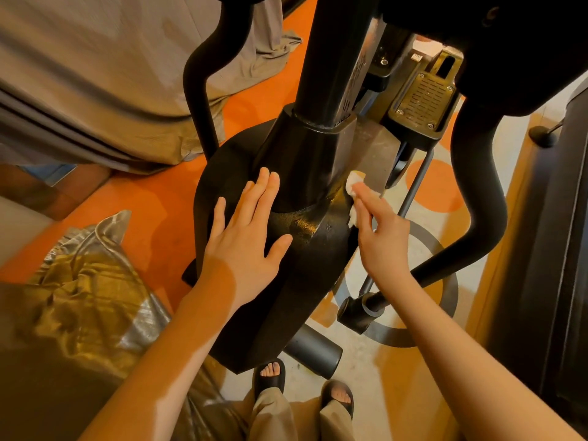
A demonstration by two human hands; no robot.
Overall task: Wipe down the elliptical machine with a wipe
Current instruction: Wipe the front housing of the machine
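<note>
Nearest me are my own feet in black slides (269, 374) on the pale part of the floor (375, 386), set close to the machine so I can lean over it. A crumpled metallic cover (95, 281) lies heaped to my left, out of the way.

My left hand (246, 237) lies flat on the elliptical machine's black housing (286, 300), fingers straight and spread, gripping nothing. I judge it is there to brace me and steady my weight while the other hand works.

My right hand (380, 230) presses the white wipe (353, 189) against the right flank of the housing, beside the base of the upright column (321, 90). The fingers look fairly straight, holding the wipe flat under them so more of it meets the surface; whether my thumb tucks round its edge I cannot tell from this angle. The patch of housing between my hands shines as if wet, so I take that part as already wiped.

Farther off, the ribbed pedal (420, 100) sits beyond the column, and the curved handle arms (203, 84) rise on either side. A grey draped cloth (111, 74) hangs at far left over the orange floor.
</note>
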